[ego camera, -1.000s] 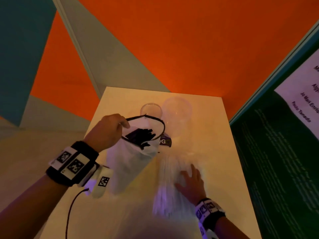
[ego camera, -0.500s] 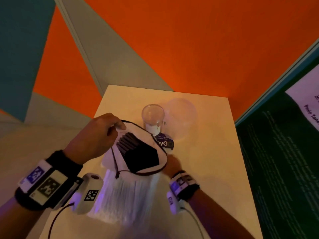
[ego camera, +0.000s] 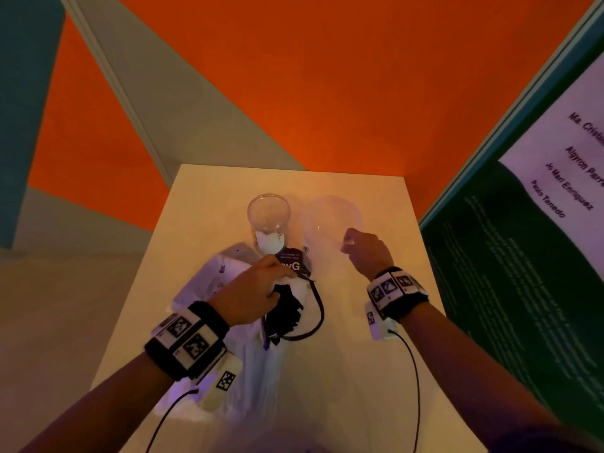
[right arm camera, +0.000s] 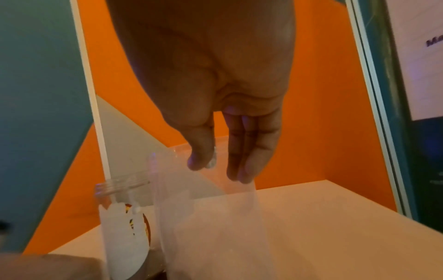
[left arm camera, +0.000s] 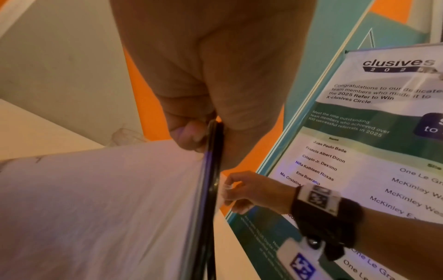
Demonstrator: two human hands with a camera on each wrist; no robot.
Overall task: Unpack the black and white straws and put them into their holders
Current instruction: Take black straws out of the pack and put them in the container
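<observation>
The left hand [ego camera: 251, 294] pinched the soft, light bag [ego camera: 209, 282] of black straws [ego camera: 286, 313] by its rim. At two o'clock, the right hand [ego camera: 367, 253] pinched the thin, bendy clear cup [ego camera: 330, 220].

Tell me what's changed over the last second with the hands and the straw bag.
The right hand left the white straws and pinched the clear cup's rim. The left hand lowered the black-rimmed bag to the table, still gripping it. The jar stayed put.
</observation>
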